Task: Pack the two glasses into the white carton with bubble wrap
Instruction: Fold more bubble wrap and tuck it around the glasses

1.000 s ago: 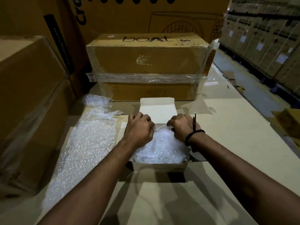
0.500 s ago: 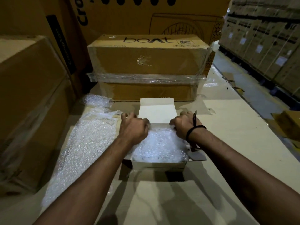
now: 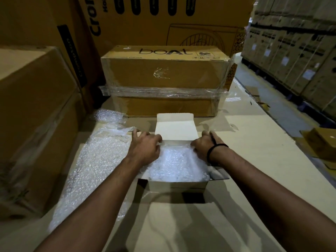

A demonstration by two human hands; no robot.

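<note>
White carton sits open at the middle of the surface, straight in front of the person, with its lid standing up at the far side and a side flap splayed out to the right. It is filled to the rim with bubble wrap, a crumpled clear mass, and the two glasses cannot be made out beneath it. The left hand lies on the carton's far left corner, knuckles up, with its fingers bent down over the rim and the thumb against the foot of the lid; the fingertips are hidden, so whether they grip anything cannot be told. The right hand, with a black band at the wrist, is at the far right corner, its fingers curled onto the edge of the wrap, which rises toward them. A loose sheet of the same wrap lies spread on the surface just left of the carton, with a small wad beyond it. Behind the lid stands a brown box printed "boat", on top of another and bound to it with clear film. Large brown boxes stand at the left, and stacked boxes line the aisle at the right.
</note>
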